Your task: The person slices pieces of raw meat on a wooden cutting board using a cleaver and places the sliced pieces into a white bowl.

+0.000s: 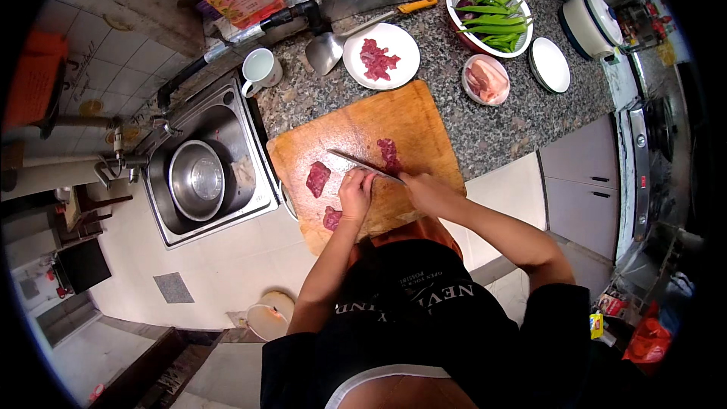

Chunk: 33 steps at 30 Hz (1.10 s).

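Observation:
My right hand [428, 193] is wrapped round the handle of a kitchen knife [362, 161], its blade pointing left across a wooden cutting board [420, 117]. My left hand [356, 192] is close against the near side of the blade, fingers curled down; whatever lies under them is hidden. Left of that hand rests a chunk of red raw meat [318, 179], and a smaller meat piece [332, 218] lies by my left wrist. Beyond the knife sits a pile of cut meat [389, 154].
Behind the board are a white plate [407, 60] with meat slices, a spatula [326, 51] and a mug [261, 68]. A basket of green peppers [496, 23], a bowl of pale meat [486, 81] and a white bowl [550, 65] stand right. The sink [261, 191] holds a metal basin [198, 182].

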### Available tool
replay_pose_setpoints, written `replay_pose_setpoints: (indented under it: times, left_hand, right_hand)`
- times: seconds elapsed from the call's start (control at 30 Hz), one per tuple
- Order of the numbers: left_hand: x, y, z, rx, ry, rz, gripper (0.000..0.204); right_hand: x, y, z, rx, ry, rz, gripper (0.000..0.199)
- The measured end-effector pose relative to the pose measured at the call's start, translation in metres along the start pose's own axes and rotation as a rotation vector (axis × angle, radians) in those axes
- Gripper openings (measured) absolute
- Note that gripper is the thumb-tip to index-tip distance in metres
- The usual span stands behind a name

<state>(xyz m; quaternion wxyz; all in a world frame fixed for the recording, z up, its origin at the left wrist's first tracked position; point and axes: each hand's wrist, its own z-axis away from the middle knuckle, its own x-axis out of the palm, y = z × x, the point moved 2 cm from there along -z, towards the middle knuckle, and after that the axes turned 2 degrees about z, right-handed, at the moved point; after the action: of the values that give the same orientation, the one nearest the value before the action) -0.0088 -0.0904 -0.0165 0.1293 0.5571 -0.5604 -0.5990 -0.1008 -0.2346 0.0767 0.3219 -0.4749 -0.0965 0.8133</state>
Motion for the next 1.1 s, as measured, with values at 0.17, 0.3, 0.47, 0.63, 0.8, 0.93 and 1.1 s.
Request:
replay_pose_setpoints:
  times: [0.17, 0.3, 0.47, 0.63, 0.8, 0.93, 1.1]
  left_hand:
    - [0.000, 0.005, -0.006, 0.079, 0.032, 0.038, 0.007]
    - [0.001, 0.008, -0.006, -0.011, 0.037, 0.057, 0.007]
    - [0.000, 0.005, -0.004, 0.026, 0.040, 0.045, 0.010]
    - [0.002, 0.000, 0.001, -0.001, 0.037, 0.039, 0.010]
    - [-0.001, 0.000, 0.001, -0.023, -0.009, -0.007, 0.008]
    - [0.000, 0.006, -0.008, 0.080, 0.051, 0.048, 0.006]
    - [0.000, 0.004, -0.004, 0.009, 0.020, 0.032, 0.004]
  right_hand:
    - [-0.009, -0.018, -0.036, -0.111, 0.159, -0.095, 0.022]
    - [-0.026, -0.003, -0.003, -0.074, 0.027, -0.020, 0.023]
    - [-0.019, 0.009, 0.031, -0.007, -0.009, 0.062, 0.024]
    - [0.000, 0.015, 0.017, -0.063, 0.015, 0.003, 0.026]
    - [0.004, -0.023, -0.032, -0.057, 0.096, 0.082, 0.025]
    - [-0.004, -0.013, -0.034, -0.063, 0.127, 0.011, 0.022]
    - [-0.019, 0.002, 0.018, -0.064, 0.046, -0.003, 0.024]
